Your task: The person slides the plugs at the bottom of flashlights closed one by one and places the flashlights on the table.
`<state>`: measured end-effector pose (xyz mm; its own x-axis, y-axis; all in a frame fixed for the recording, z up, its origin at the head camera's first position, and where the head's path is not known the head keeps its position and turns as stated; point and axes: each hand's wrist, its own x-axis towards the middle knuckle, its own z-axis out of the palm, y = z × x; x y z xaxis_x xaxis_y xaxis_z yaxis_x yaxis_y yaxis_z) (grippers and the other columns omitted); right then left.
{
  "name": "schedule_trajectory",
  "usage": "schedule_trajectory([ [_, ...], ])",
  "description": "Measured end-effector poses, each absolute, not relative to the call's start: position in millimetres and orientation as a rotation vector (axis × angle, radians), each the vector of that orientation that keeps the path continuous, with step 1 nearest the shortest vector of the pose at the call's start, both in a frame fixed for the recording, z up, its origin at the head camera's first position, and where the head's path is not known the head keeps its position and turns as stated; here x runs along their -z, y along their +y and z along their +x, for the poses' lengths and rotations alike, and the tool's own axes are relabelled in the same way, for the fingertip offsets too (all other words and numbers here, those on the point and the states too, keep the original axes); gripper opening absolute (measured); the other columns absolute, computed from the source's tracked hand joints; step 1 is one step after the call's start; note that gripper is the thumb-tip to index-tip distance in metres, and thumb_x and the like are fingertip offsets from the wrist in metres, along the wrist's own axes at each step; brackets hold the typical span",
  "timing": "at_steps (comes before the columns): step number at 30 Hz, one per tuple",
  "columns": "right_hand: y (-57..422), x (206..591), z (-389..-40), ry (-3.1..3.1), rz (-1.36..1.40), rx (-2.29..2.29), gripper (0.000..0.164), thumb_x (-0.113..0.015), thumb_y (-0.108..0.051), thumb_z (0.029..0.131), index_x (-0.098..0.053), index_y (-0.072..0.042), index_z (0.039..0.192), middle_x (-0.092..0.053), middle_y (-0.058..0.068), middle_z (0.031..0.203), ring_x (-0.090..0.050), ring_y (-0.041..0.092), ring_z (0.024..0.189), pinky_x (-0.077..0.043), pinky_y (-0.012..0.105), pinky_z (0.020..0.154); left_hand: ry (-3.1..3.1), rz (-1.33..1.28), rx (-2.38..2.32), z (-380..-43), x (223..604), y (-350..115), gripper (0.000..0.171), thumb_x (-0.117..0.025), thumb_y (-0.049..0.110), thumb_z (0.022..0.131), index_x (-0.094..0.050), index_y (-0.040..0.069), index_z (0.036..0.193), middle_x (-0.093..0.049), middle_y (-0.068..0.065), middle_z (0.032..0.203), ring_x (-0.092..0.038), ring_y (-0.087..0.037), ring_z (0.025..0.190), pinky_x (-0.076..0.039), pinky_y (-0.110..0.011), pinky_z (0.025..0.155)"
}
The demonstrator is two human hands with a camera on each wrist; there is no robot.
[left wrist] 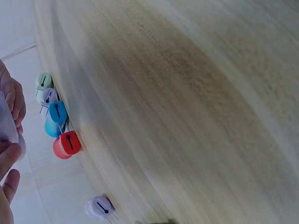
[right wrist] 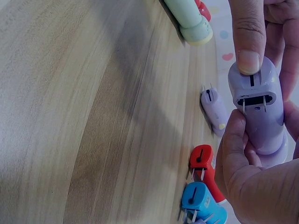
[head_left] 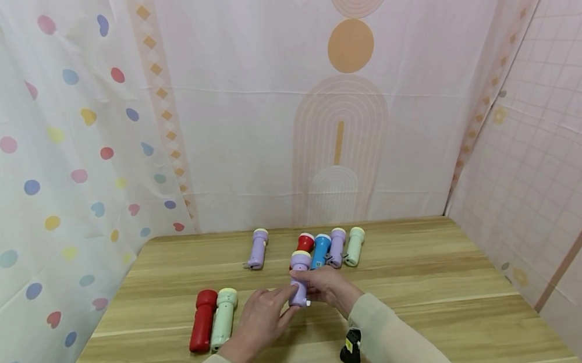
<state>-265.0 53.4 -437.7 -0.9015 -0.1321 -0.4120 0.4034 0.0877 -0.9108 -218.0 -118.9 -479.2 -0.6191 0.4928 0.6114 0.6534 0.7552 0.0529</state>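
Both hands hold a purple flashlight (head_left: 299,299) with a cream rim, raised over the middle of the table. My right hand (head_left: 335,287) grips its body from the right. From the left, my left hand (head_left: 264,317) takes the tail end, its thumb (right wrist: 248,42) pressing beside a dark slot there. Two metal plug prongs (right wrist: 265,103) stick out of the tail in the right wrist view. Behind it lie a red flashlight (head_left: 305,241), partly hidden, a blue one (head_left: 321,250), another purple one (head_left: 336,248) and a pale green one (head_left: 355,248).
A separate purple flashlight (head_left: 258,249) lies at the back, left of that row. Close to my left forearm, a red flashlight (head_left: 203,321) and a pale green one (head_left: 224,316) lie side by side. The wooden table (head_left: 438,284) meets patterned curtains (head_left: 246,151) behind.
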Motion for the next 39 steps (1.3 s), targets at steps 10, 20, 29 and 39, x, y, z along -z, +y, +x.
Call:
schedule_trajectory([
  [10, 53.1, 439.9, -267.4, 1.979, 0.248, 1.883, 0.048, -0.076, -0.027, 0.089, -0.059, 0.009, 0.115, -0.070, 0.014, 0.094, -0.068, 0.019, 0.079, -0.057, 0.031, 0.072, -2.341, -0.880, 0.348, -217.3, 479.6, -119.1, 0.039, -0.080, 0.022, 0.083, -0.068, 0.010, 0.118, -0.075, -0.004, 0.104, -0.071, -0.017, 0.086, -0.053, -0.040, 0.076],
  [20, 53.1, 444.5, -269.0, 1.981, 0.254, 1.898, 0.045, -0.077, -0.026, 0.088, -0.061, 0.009, 0.113, -0.071, 0.014, 0.093, -0.069, 0.019, 0.078, -0.058, 0.033, 0.072, -2.389, -0.880, 0.353, -214.3, 478.3, -119.5, 0.039, -0.080, 0.017, 0.083, -0.068, 0.010, 0.120, -0.074, -0.004, 0.107, -0.071, -0.017, 0.088, -0.054, -0.041, 0.079],
  [29, 50.6, 443.6, -267.0, 2.006, 0.249, 1.890, 0.045, -0.077, -0.024, 0.088, -0.060, 0.009, 0.113, -0.070, 0.015, 0.095, -0.068, 0.021, 0.081, -0.057, 0.035, 0.074, -2.360, -0.908, 0.364, -215.0, 479.6, -121.5, 0.040, -0.080, 0.016, 0.082, -0.068, 0.009, 0.119, -0.074, -0.005, 0.108, -0.071, -0.017, 0.086, -0.055, -0.039, 0.073],
  [39, 47.0, 448.0, -266.5, 2.048, 0.217, 1.875, 0.041, -0.076, -0.025, 0.089, -0.062, 0.008, 0.110, -0.070, 0.013, 0.094, -0.068, 0.020, 0.081, -0.057, 0.037, 0.077, -2.443, -0.913, 0.399, -213.5, 477.5, -125.1, 0.040, -0.079, 0.016, 0.084, -0.067, 0.010, 0.122, -0.072, -0.005, 0.113, -0.070, -0.020, 0.095, -0.055, -0.041, 0.076],
])
